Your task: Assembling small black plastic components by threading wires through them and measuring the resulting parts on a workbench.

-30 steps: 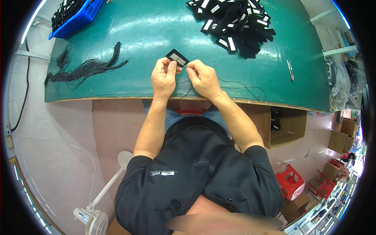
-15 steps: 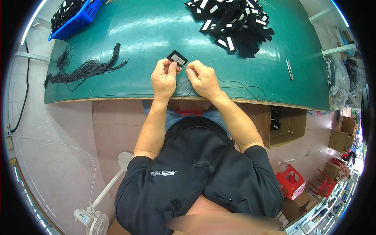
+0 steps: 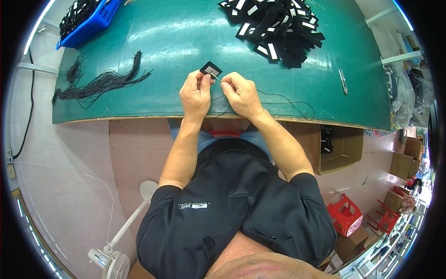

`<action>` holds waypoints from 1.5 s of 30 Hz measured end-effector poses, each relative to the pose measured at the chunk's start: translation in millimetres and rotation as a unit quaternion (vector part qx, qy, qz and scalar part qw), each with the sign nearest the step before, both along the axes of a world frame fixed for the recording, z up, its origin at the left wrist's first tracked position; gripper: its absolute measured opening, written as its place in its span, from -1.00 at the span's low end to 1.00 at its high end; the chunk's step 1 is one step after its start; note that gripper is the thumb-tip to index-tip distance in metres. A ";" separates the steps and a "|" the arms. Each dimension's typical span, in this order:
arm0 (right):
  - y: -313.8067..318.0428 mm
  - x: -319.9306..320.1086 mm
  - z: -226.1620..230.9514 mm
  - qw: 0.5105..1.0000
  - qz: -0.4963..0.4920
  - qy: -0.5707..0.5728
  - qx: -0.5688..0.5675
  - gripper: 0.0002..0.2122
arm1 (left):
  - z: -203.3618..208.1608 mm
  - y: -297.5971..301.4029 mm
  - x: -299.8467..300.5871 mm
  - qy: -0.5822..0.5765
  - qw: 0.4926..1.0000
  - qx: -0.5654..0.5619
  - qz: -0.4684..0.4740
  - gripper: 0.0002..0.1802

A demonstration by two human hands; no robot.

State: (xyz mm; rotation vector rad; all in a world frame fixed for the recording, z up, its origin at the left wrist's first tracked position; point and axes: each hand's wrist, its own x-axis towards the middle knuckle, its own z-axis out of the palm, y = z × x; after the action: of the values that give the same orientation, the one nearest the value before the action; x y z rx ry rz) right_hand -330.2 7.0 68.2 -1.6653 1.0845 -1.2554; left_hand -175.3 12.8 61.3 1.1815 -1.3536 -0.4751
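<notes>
Head view. Surface [image 3: 176, 46] green, near edge curved by the lens. Left hand grip [image 3: 195, 94] at middle of near edge: thumb and fingers pinch a black piece [image 3: 208, 66] with a pale patch. Right hand grip [image 3: 242, 95] just beside it, fingertips closed on a thin rod [image 3: 217, 77] reaching over the piece; cannot tell whether it pierces. Dark cord [image 3: 291, 102] loops along near edge, right of the hands. Toward near-left corner: bundle of dark cords [image 3: 102, 83]. Farther up left edge: blue basket [image 3: 89, 31], filled with black items. Far side, right of middle: overlapping heap of black pieces [image 3: 278, 32], white patches showing. Near right edge: slim metal tool [image 3: 343, 81], lying flat.
</notes>
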 end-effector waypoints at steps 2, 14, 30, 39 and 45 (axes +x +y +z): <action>0.3 0.0 0.4 1.000 -0.001 0.005 0.008 -0.95 | 0.3 0.1 -0.1 0.000 1.000 -0.003 -0.001 -0.87; -6.6 2.8 10.1 0.989 0.019 -0.031 0.145 -0.90 | 11.2 3.8 -6.8 -0.203 0.972 -0.097 0.063 -0.90; -19.3 -27.6 39.0 0.995 0.040 -0.055 0.077 -0.88 | 33.4 13.0 0.7 -0.211 0.964 -0.163 -0.009 -0.79; -32.2 -32.5 77.3 0.947 0.280 -0.037 0.149 -0.87 | 64.3 24.5 7.6 -0.269 0.934 -0.206 -0.110 -0.70; -24.3 -31.7 92.0 0.970 0.202 -0.127 0.050 -0.87 | 80.8 23.1 3.7 -0.248 0.931 -0.233 -0.133 -0.70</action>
State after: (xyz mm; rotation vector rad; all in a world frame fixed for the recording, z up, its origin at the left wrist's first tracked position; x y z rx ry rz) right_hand -361.9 -17.3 160.2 -1.5044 0.6054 -1.0874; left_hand -171.7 35.9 142.1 0.7427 -1.9492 -0.0183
